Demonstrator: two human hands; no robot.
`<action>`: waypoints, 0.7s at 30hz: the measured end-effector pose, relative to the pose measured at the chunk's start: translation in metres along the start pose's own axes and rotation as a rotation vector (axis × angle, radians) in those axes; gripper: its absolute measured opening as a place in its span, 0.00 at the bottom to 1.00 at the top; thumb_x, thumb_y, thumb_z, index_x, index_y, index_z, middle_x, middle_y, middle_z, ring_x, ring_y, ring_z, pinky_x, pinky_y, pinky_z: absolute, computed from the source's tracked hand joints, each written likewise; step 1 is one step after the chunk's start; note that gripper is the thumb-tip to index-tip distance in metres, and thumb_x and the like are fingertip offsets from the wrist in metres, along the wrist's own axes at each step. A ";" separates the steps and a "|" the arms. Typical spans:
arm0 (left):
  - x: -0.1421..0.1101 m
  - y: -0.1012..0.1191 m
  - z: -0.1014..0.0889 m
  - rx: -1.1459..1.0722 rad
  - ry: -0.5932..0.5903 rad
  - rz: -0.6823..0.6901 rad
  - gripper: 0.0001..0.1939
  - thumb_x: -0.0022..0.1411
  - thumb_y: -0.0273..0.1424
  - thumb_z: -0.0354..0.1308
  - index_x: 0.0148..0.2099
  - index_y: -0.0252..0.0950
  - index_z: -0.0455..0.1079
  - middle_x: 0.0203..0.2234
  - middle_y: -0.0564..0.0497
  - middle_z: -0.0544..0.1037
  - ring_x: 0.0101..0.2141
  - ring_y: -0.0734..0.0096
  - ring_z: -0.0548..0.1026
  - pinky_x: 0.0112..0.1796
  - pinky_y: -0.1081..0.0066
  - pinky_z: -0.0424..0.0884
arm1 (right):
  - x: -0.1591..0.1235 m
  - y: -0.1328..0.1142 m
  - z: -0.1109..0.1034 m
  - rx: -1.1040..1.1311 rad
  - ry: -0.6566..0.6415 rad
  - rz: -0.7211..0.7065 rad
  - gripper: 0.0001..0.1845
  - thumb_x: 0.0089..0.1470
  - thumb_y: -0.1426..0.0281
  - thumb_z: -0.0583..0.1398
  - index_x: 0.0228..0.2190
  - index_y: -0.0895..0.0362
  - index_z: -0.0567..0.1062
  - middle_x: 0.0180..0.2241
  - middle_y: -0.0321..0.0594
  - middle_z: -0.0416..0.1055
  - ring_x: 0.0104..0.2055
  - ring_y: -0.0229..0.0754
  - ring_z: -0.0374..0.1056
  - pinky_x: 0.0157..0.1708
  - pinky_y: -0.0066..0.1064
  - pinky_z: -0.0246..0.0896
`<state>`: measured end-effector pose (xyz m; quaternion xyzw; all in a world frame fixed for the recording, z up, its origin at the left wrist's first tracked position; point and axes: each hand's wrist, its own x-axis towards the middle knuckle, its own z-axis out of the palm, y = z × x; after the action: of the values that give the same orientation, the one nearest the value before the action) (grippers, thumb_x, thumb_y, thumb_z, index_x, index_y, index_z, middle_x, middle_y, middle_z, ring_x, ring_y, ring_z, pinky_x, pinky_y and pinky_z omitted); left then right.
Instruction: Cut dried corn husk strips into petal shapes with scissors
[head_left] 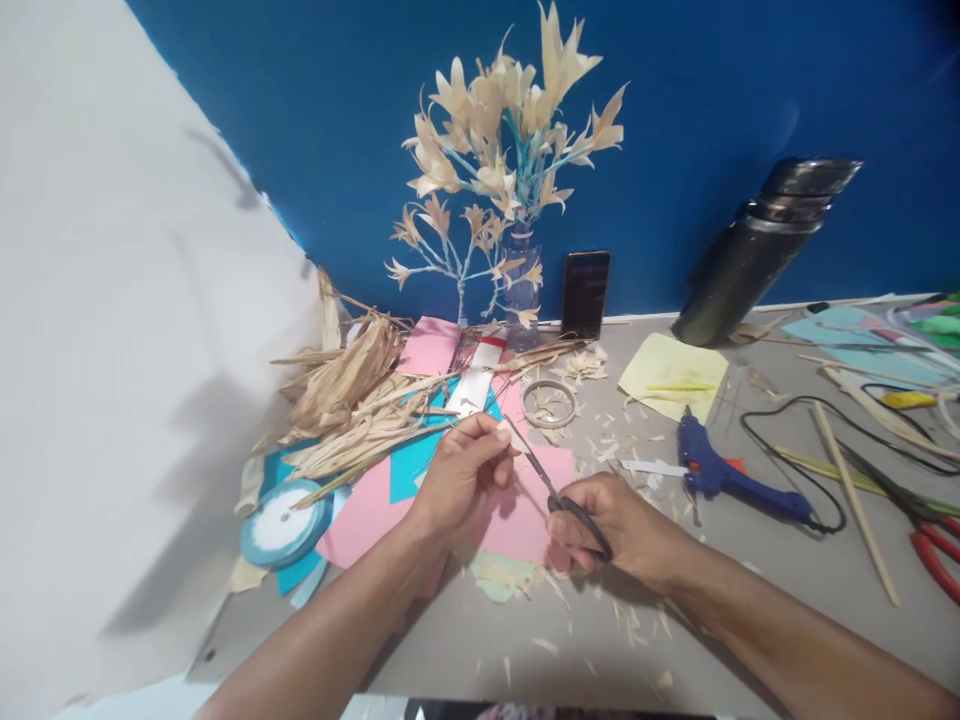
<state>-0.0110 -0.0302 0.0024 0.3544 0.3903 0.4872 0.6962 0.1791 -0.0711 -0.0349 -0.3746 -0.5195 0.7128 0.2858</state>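
Observation:
My right hand (600, 525) is wrapped round the black handles of a pair of scissors (541, 470), whose blades point up and to the left. The blade tips reach the fingertips of my left hand (466, 465). Thumb and forefinger of that hand pinch a small pale piece of dried husk (516, 437), partly hidden by the fingers and the blades. Beneath both hands lie pink paper sheets (536, 520) and a light green paper piece (504, 575). Small pale trimmings are scattered over the table around them.
Dried husks (352, 385) and a blue ribbon spool (287, 525) lie left. Husk flowers (495, 140) stand in a clear bottle (523, 275) beside a phone (586, 295). On the right are a tape roll (549, 422), blue glue gun (731, 482), black flask (757, 250) and red-handled scissors (930, 550).

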 end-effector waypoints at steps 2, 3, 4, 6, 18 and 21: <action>0.000 0.000 0.000 -0.006 -0.007 -0.011 0.11 0.54 0.30 0.64 0.28 0.34 0.64 0.20 0.56 0.72 0.17 0.82 0.62 0.22 0.77 0.56 | 0.000 0.000 0.000 -0.007 -0.003 -0.003 0.30 0.50 0.46 0.64 0.17 0.61 0.71 0.15 0.35 0.63 0.18 0.31 0.57 0.19 0.25 0.50; 0.000 0.000 0.001 -0.005 -0.014 -0.014 0.11 0.54 0.30 0.64 0.27 0.34 0.64 0.19 0.56 0.71 0.16 0.82 0.62 0.22 0.77 0.56 | 0.001 0.000 -0.001 -0.009 -0.004 -0.006 0.30 0.50 0.46 0.64 0.18 0.61 0.71 0.15 0.35 0.63 0.18 0.31 0.57 0.19 0.25 0.50; 0.000 0.001 0.001 -0.004 -0.020 -0.016 0.11 0.54 0.30 0.64 0.27 0.34 0.64 0.18 0.56 0.70 0.16 0.82 0.61 0.21 0.77 0.56 | 0.001 0.001 -0.001 -0.009 -0.007 -0.008 0.30 0.50 0.46 0.64 0.18 0.61 0.71 0.15 0.35 0.64 0.18 0.31 0.57 0.19 0.25 0.50; 0.000 0.002 0.001 0.003 -0.030 -0.018 0.11 0.54 0.30 0.64 0.27 0.34 0.64 0.16 0.57 0.68 0.16 0.82 0.61 0.21 0.78 0.56 | 0.001 0.001 0.000 -0.008 -0.009 -0.017 0.30 0.51 0.47 0.64 0.18 0.62 0.72 0.15 0.36 0.64 0.18 0.32 0.58 0.20 0.26 0.50; 0.003 0.007 -0.008 0.237 -0.030 0.009 0.09 0.51 0.28 0.64 0.25 0.33 0.66 0.16 0.57 0.69 0.18 0.81 0.63 0.24 0.76 0.60 | -0.001 -0.002 -0.001 -0.028 -0.045 -0.025 0.29 0.53 0.49 0.63 0.15 0.59 0.69 0.16 0.38 0.65 0.22 0.36 0.63 0.24 0.28 0.52; 0.001 0.008 -0.008 0.315 -0.024 0.030 0.08 0.51 0.28 0.63 0.24 0.34 0.66 0.15 0.57 0.68 0.18 0.81 0.63 0.24 0.76 0.59 | -0.001 -0.001 -0.001 -0.029 -0.053 -0.015 0.28 0.52 0.50 0.64 0.15 0.59 0.70 0.16 0.38 0.65 0.24 0.37 0.63 0.25 0.29 0.53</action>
<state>-0.0209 -0.0258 0.0061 0.4709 0.4480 0.4259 0.6294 0.1805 -0.0708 -0.0341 -0.3558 -0.5402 0.7126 0.2718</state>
